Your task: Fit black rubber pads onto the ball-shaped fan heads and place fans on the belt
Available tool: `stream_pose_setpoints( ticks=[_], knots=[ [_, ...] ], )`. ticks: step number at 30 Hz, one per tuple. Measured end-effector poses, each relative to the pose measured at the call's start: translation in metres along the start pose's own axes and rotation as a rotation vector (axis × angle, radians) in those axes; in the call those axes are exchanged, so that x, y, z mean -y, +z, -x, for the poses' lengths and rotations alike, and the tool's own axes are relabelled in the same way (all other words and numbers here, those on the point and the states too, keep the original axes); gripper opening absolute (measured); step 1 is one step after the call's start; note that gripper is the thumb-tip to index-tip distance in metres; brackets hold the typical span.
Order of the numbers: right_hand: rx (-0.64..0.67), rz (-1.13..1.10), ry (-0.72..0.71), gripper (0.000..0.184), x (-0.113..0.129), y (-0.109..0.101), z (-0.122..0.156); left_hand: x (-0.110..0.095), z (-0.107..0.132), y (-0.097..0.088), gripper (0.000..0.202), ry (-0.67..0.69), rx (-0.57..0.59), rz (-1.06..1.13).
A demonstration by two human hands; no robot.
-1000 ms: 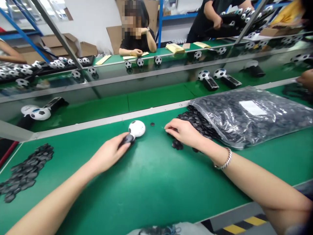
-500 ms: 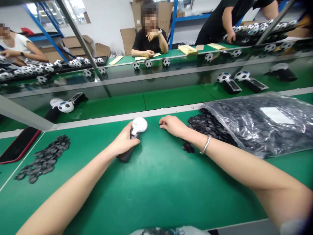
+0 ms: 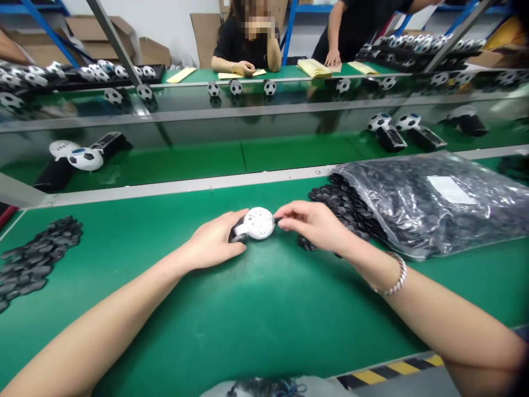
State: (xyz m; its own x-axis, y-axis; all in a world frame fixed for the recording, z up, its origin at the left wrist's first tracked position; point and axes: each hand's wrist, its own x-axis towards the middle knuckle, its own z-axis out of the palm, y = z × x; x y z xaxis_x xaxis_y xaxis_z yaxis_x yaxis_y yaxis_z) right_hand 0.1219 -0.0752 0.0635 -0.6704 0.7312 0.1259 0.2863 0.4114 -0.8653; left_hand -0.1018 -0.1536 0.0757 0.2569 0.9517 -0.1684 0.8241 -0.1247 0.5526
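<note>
My left hand (image 3: 217, 240) is wrapped round the black body of a soccer-ball-shaped device, whose white round shell (image 3: 259, 223) is dotted with small holes and faces up. At the shell's right rim, my right hand (image 3: 316, 223) pinches a small black piece (image 3: 277, 220) between thumb and fingertips. The piece seems to touch the rim. Behind my right hand lies a heap of small black pieces (image 3: 336, 201), spilling from a clear plastic bag (image 3: 430, 204). Another pile of flat black pieces (image 3: 43, 251) is spread on the green table (image 3: 231, 314) at the left.
A green conveyor (image 3: 198, 162) runs behind the table's pale metal edge (image 3: 185, 190). On it lie ball-headed devices at left (image 3: 85, 159) and right (image 3: 388, 135). Small soccer balls (image 3: 235, 87) line a shelf beyond. Two people (image 3: 243, 47) (image 3: 351, 27) are across the line.
My left hand has brought the device to the right and turned it, shell toward my right hand. My right hand now holds a black piece at the shell's rim. The camera view has shifted.
</note>
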Motion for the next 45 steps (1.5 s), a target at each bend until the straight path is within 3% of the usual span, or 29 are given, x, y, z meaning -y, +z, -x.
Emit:
stream_pose_setpoints(
  ticks=[5, 12, 16, 19, 27, 32, 37, 39, 42, 45],
  knots=[
    [-0.016, 0.195, -0.325, 0.023, 0.01, 0.005, 0.024, -0.01, -0.007, -0.001, 0.064, 0.024, -0.061, -0.101],
    [-0.104, 0.288, -0.556, 0.011, 0.001, 0.017, 0.017, -0.018, -0.011, 0.008, 0.059, -0.014, -0.117, -0.066],
    [-0.102, 0.363, -0.605, 0.016, -0.003, 0.023, 0.016, -0.019, -0.012, 0.011, 0.065, -0.001, -0.13, -0.089],
    [-0.129, 0.311, -0.55, 0.015, -0.004, 0.027, 0.016, -0.02, -0.012, 0.013, 0.071, -0.004, -0.147, -0.125],
    [-0.238, 0.245, -0.43, 0.023, -0.007, 0.031, 0.015, -0.019, -0.011, 0.015, 0.06, 0.021, -0.161, -0.154],
    [-0.169, 0.195, -0.313, 0.035, -0.013, 0.034, 0.018, -0.02, -0.011, 0.015, 0.059, 0.032, -0.167, -0.133],
    [-0.206, 0.223, -0.308, 0.037, -0.012, 0.041, 0.02, -0.022, -0.009, 0.015, 0.053, 0.029, -0.19, -0.16],
    [-0.186, 0.219, -0.299, 0.034, -0.01, 0.035, 0.017, -0.021, -0.009, 0.016, 0.052, 0.028, -0.19, -0.169],
    [-0.169, 0.309, -0.236, 0.016, -0.013, 0.009, 0.01, -0.021, -0.009, 0.016, 0.055, 0.015, -0.19, -0.174],
    [-0.248, 0.627, -0.011, 0.006, -0.023, -0.024, 0.007, -0.021, -0.01, 0.014, 0.058, 0.0, -0.173, -0.193]
  ],
)
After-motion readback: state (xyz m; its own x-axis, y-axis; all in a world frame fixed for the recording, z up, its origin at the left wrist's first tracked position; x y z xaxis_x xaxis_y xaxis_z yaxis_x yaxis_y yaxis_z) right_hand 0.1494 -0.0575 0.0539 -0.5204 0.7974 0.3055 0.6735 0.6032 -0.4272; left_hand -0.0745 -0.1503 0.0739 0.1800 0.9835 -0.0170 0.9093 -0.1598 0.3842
